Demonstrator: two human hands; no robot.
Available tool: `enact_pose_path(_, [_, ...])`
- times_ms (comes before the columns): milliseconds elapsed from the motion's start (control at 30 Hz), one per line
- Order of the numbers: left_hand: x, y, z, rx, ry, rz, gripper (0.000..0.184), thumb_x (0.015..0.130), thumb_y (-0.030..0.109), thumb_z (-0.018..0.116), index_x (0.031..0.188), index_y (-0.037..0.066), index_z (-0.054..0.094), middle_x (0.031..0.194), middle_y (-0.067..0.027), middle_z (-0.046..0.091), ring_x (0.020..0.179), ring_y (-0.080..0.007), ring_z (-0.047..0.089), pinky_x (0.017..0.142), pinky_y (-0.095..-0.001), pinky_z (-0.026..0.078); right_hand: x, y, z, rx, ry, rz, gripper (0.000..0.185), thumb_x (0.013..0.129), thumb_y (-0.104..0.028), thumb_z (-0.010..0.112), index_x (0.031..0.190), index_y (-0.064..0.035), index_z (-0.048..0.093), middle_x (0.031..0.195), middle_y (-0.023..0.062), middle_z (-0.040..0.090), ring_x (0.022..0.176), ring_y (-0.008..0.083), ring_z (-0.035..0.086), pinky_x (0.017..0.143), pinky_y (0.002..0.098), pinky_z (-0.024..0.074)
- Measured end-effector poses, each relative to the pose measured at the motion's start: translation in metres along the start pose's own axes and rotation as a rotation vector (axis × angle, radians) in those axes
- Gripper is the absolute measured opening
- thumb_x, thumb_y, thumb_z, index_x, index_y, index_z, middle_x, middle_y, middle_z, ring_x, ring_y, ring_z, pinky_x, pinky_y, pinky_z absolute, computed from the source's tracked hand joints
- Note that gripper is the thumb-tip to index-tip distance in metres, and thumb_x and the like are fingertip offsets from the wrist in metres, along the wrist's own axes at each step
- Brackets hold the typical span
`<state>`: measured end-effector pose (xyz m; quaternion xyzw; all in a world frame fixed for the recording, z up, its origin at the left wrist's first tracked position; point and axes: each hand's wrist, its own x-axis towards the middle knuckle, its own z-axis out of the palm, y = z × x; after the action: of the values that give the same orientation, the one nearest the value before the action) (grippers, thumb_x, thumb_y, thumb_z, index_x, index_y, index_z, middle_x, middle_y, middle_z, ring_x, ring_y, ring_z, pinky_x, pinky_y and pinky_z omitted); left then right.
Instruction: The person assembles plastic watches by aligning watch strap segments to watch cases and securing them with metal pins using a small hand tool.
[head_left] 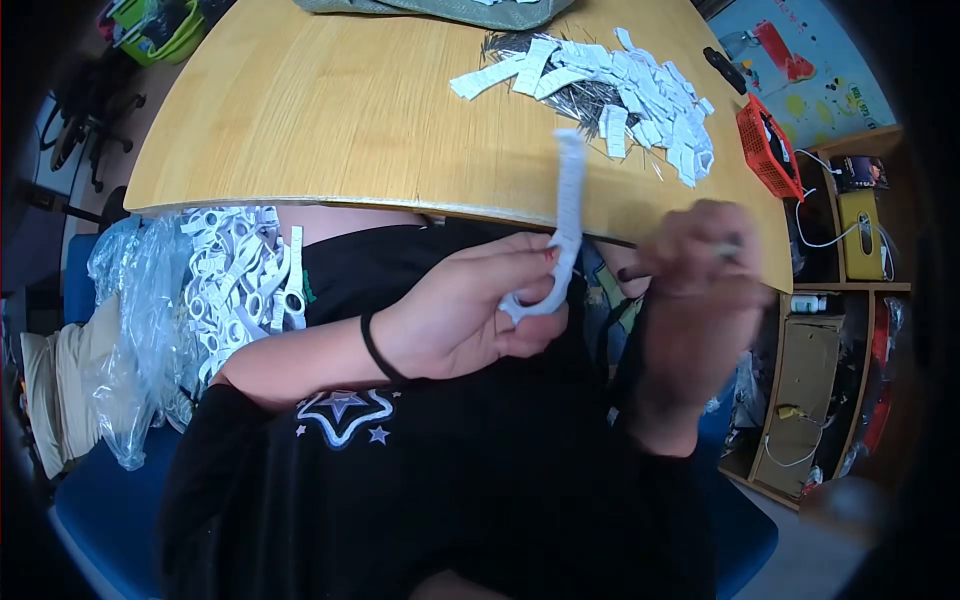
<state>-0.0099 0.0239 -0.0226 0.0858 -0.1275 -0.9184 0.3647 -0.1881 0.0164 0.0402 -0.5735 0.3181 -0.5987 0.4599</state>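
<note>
while a clear plastic bag is sagging at the left, a pile of white looped pieces is lying just to its right, many of them showing a round ring with a flat tail. beyond them a wooden table is filling the far side. farther right, the left hand, wearing a black band at the wrist, is reaching in from the near left with its fingers curling, its thumb and fingers pinching a white strip just above its bend. the strip is standing up out of the grip, its upper length running nearly straight and flat toward the far side, across the table's near edge, while its lower end is bending round into a hook by the fingers. its surface is looking matte and slightly wrinkled. on the table, a heap of short white strips is lying partly over a scatter of thin dark pins. nearer, the right hand is hanging well apart from the held strip; it is blurring, its fingers seeming to be curling in, and i am not able to tell how far open it is or whether it is gripping anything. beyond it a red basket is sitting at the table's right edge.
</note>
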Motion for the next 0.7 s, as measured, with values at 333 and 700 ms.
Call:
enact_pose_path(333, [0.025,-0.003,-0.017,-0.199,0.029,-0.001,0.030,0.103,0.020,0.049,0.075,0.009,0.046,0.065,0.0001,0.043,0.056,-0.0106,0.042,0.047,-0.0223,0.030,0.020,0.019,0.017,0.399,-0.116,-0.109,0.046,0.107,-0.034,0.029,0.064,-0.0185,0.033,0.054,-0.0046,0.028,0.046,0.0083,0.022,0.047,0.0285,0.0231])
enact_pose_path(700, [-0.011,0.009,0.021,1.088,0.089,0.092,0.024,0.096,0.003,0.054,0.118,0.002,0.043,0.085,-0.0038,0.054,0.075,-0.0090,0.055,0.062,-0.0208,0.043,0.054,0.013,-0.013,-0.359,0.077,-0.218,0.030,0.099,-0.023,0.056,0.077,-0.0038,0.052,0.066,0.0045,0.048,0.052,0.0144,0.045,0.050,0.0293,0.0371])
